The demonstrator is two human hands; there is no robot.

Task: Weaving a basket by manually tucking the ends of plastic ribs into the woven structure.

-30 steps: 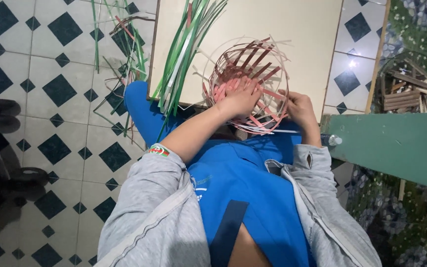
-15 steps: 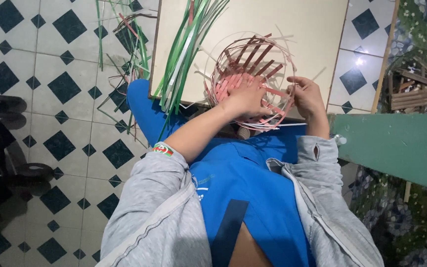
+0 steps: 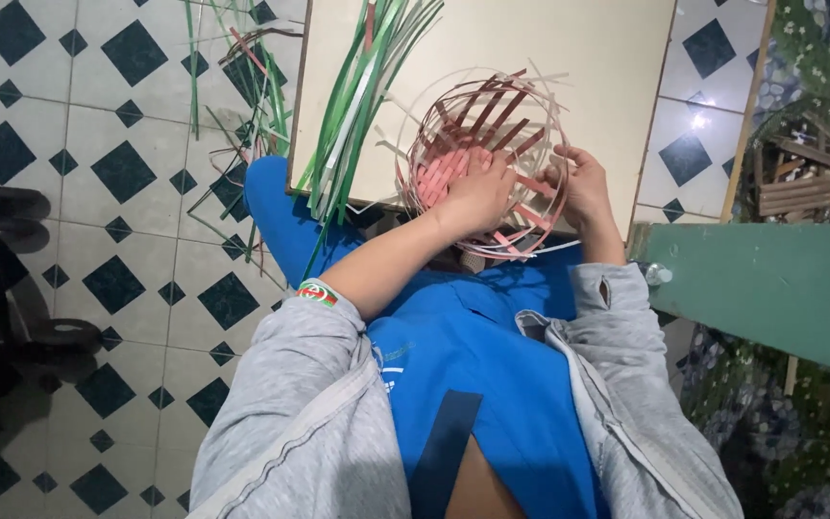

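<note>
Hands meet on a half-woven basket [image 3: 485,159] of pink, dark red and white strips, which sits at the near edge of a pale board [image 3: 569,48] just ahead of the person's lap. The left hand [image 3: 477,192] lies inside the round frame, palm down and fingers spread over the pink woven bottom, pressing on it rather than gripping. The right hand [image 3: 583,187] is at the basket's right rim, fingers curled around the upright strips there, thumb on the inside; whether it pinches a single strip or several cannot be told. The two hands are close together, with only the basket's wall between them. Loose ends of the weave stick out beyond the rim above and to the left of the left hand, and a few white strips trail out below both hands toward the blue shirt [image 3: 492,384]. Left of the left hand, a bundle of green and white strips [image 3: 357,106] lies slantwise over the board, its ends hanging off the near edge. Further left, past the board's edge, more thin green strips [image 3: 242,86] are scattered on the floor of white tiles with dark diamonds [image 3: 98,192]. Both forearms are bare, the grey jacket sleeves [image 3: 309,404] pushed up, and a striped cuff [image 3: 317,291] shows on the left arm. To the right of the right hand stands a green painted surface [image 3: 780,288], well apart from the basket.
</note>
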